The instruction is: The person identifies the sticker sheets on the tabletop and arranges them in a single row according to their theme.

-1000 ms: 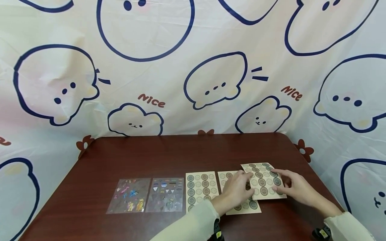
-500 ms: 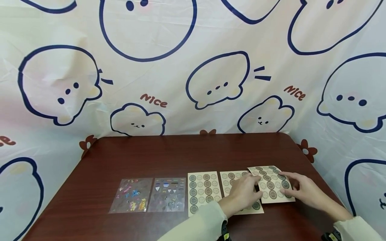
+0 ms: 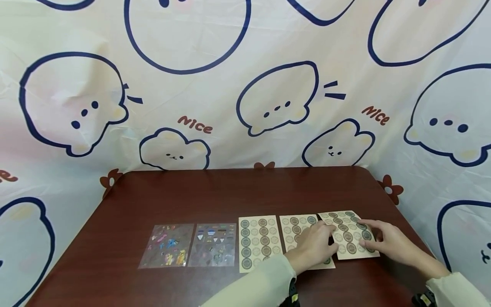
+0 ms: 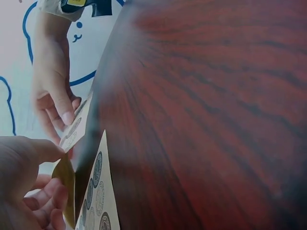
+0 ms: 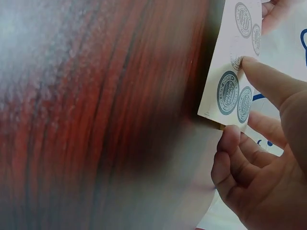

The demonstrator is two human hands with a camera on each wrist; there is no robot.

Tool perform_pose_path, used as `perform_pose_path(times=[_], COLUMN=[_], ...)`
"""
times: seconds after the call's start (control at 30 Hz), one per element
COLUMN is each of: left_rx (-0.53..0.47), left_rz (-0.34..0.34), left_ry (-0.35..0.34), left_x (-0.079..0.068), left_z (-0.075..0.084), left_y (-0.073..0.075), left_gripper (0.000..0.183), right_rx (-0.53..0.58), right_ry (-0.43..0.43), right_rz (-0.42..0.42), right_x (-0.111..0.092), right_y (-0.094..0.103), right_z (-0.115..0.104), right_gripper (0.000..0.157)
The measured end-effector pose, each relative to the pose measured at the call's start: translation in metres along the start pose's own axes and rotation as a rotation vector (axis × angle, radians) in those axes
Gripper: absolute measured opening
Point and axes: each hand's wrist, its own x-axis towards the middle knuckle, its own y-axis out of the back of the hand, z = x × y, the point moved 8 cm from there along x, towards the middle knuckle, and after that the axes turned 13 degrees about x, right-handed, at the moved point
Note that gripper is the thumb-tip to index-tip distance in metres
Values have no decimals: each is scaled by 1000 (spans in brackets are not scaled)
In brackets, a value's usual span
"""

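Both hands hold a cream sticker sheet (image 3: pixel 348 236) printed with rows of round grey and brown seals, close above the right part of the table. My left hand (image 3: pixel 313 244) pinches its left edge, thumb on top and fingers behind, as the left wrist view shows. At the opposite edge my right hand (image 3: pixel 388 241) grips it, the thumb (image 5: pixel 266 79) lying on the printed face and the fingers underneath. A second cream sheet (image 3: pixel 290 227) lies just left of the held one, partly hidden by my left hand and forearm. Further left is a third matching sheet (image 3: pixel 260 241).
Two clear sticker sheets lie left of the cream ones: one with colourful figures (image 3: pixel 166 246) and one with small blue and white shapes (image 3: pixel 212 246). The dark red-brown table (image 3: pixel 230 192) backs onto a patterned cloth (image 3: pixel 222 98).
Both hands have shifted right with the held sheet and lowered it slightly. It overlaps the middle cream sheet less than before. The other sheets stay in place.
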Motion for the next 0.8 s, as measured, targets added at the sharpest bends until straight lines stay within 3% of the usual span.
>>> perform_pose_path(times=[0.47, 0.6, 0.8], left_rx=[81, 80, 67], left_rz=[-18, -22, -55], left_ry=[-29, -26, -9], left_x=[6, 7, 6], left_z=[11, 11, 12], left_y=[-4, -5, -7], left_gripper=[38, 38, 39], right_rx=[-77, -161, -189], right_ry=[-9, 19, 20], right_rz=[-80, -85, -74], right_x=[3, 4, 0], right_y=[-5, -3, -5], right_z=[8, 5, 5], right_gripper=[79, 78, 74])
